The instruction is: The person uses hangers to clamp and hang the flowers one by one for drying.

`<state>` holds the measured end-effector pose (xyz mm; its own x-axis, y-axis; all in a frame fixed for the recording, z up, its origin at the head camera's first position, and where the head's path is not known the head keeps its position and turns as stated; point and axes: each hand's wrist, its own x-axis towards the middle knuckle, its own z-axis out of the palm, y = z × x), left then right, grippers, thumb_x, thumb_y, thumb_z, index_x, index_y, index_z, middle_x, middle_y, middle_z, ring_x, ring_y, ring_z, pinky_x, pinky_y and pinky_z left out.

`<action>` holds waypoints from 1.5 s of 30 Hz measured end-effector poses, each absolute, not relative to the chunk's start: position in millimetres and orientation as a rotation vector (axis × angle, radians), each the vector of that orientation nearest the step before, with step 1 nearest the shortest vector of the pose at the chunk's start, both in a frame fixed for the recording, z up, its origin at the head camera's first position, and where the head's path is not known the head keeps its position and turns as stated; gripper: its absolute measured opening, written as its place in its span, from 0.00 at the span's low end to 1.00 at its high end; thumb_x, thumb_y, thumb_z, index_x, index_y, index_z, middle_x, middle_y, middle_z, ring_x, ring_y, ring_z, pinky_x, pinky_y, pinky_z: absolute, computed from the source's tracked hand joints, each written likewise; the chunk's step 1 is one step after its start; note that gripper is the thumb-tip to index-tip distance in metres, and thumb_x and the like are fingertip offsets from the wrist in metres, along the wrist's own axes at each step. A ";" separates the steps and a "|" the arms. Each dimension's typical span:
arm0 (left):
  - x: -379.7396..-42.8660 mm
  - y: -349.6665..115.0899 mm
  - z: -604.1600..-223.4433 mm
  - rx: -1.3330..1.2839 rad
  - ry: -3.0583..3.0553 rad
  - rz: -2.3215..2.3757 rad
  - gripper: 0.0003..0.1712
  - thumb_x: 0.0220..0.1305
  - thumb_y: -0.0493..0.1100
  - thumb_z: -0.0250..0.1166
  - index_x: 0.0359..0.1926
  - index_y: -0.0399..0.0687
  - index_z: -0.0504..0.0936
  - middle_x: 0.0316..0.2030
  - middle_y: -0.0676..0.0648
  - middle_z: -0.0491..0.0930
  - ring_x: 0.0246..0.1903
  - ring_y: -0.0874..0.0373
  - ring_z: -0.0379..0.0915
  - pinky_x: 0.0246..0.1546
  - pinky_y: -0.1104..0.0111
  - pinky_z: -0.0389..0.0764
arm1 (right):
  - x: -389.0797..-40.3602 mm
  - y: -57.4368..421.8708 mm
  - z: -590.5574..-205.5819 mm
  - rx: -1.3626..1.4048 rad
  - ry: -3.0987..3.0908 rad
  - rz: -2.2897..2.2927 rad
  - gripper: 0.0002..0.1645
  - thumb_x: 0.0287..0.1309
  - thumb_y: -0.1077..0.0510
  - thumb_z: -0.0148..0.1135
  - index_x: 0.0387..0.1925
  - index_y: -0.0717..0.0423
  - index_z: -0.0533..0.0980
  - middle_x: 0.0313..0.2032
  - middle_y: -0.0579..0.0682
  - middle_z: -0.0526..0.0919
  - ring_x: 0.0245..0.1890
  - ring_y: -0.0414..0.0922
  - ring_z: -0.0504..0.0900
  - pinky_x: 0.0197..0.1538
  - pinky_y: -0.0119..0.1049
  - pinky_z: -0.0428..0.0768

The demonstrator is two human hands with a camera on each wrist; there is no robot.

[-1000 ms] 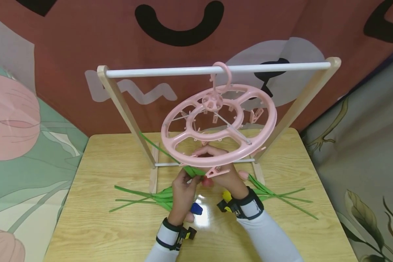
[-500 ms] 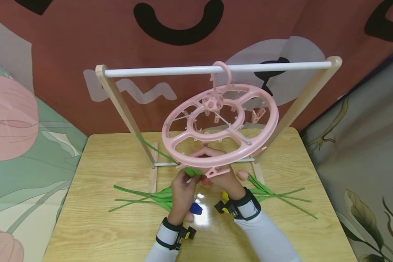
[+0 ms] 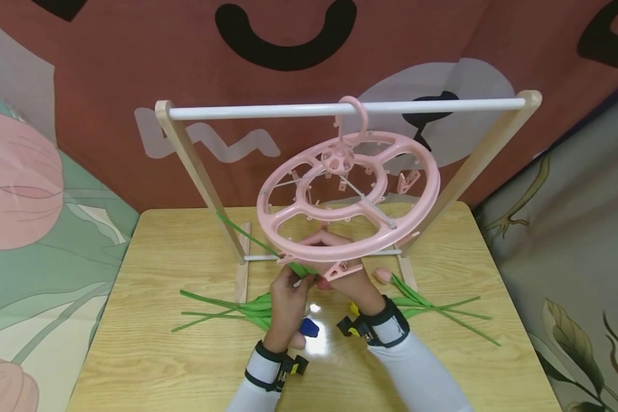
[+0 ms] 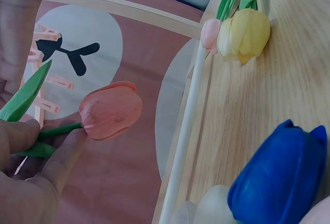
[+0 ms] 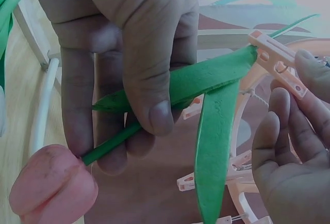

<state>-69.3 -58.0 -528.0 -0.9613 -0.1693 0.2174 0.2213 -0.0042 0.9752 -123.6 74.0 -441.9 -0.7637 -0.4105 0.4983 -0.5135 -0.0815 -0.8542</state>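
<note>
My left hand [image 3: 288, 300] pinches the green stem of a salmon-pink tulip [image 4: 111, 110] just behind its bloom, which points down in the right wrist view. My right hand [image 5: 299, 131] pinches a pink clothes peg [image 5: 278, 64] between thumb and fingers. The peg's jaws sit on the stem and leaf [image 5: 221, 74] of that tulip, whose thin stem end sticks out beyond. Above both hands hangs a round pink clip hanger [image 3: 350, 250], its ring hiding part of my right hand in the head view. Other pegs [image 3: 342, 270] dangle from the ring.
A wooden stand with a white bar [image 3: 262, 111] bears the hanger. On the table, green-stemmed flowers lie left, with a blue tulip [image 3: 309, 328] by my left wrist. At right lie a pale pink tulip [image 3: 382, 275] and a yellow one [image 4: 245, 35]. Patterned cloths surround the table.
My right hand has shifted slightly left beneath the ring. My left hand stays nearly in place with the tulip. The whole head view has shifted a little.
</note>
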 end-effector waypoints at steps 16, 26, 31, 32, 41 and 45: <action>-70.2 -61.9 -528.7 -0.022 -2.014 -2.003 0.22 0.65 0.27 0.67 0.59 0.40 0.81 0.50 0.38 0.86 0.49 0.48 0.85 0.47 0.62 0.90 | -119.9 76.1 -450.1 0.990 -2.310 1.864 0.27 0.65 0.69 0.66 0.64 0.62 0.74 0.60 0.60 0.82 0.55 0.50 0.85 0.58 0.34 0.85; -71.3 -68.8 -532.0 0.021 -2.055 -1.962 0.19 0.66 0.29 0.67 0.56 0.40 0.83 0.47 0.38 0.87 0.47 0.47 0.86 0.48 0.58 0.90 | -110.9 87.2 -455.9 0.806 -2.430 1.982 0.24 0.66 0.64 0.67 0.63 0.54 0.78 0.58 0.50 0.85 0.59 0.45 0.83 0.68 0.39 0.78; -71.5 -70.2 -531.9 -0.022 -2.052 -1.947 0.23 0.67 0.31 0.68 0.62 0.45 0.80 0.52 0.40 0.86 0.52 0.48 0.85 0.53 0.56 0.88 | -107.6 100.8 -462.7 0.702 -2.544 1.850 0.15 0.64 0.64 0.69 0.51 0.55 0.80 0.42 0.46 0.86 0.44 0.43 0.84 0.52 0.40 0.86; -71.4 -70.3 -531.9 -0.025 -2.058 -1.941 0.25 0.67 0.31 0.68 0.64 0.46 0.79 0.54 0.41 0.86 0.53 0.48 0.85 0.54 0.57 0.88 | -106.7 104.5 -464.7 0.693 -2.577 1.785 0.13 0.64 0.64 0.70 0.49 0.55 0.80 0.39 0.45 0.85 0.42 0.43 0.83 0.49 0.39 0.86; -64.4 -77.5 -529.5 0.082 -2.097 -1.832 0.31 0.61 0.31 0.71 0.63 0.40 0.70 0.56 0.42 0.76 0.54 0.50 0.74 0.55 0.50 0.83 | -96.0 141.0 -478.1 0.787 -2.619 1.382 0.22 0.62 0.66 0.69 0.57 0.54 0.80 0.43 0.51 0.87 0.41 0.45 0.86 0.44 0.39 0.89; -57.6 -84.2 -529.5 0.098 -2.082 -1.775 0.25 0.58 0.31 0.73 0.51 0.36 0.69 0.46 0.37 0.75 0.44 0.48 0.74 0.43 0.59 0.84 | -93.8 153.5 -482.3 0.826 -2.619 1.353 0.22 0.62 0.68 0.69 0.58 0.55 0.81 0.47 0.51 0.88 0.40 0.43 0.86 0.42 0.37 0.89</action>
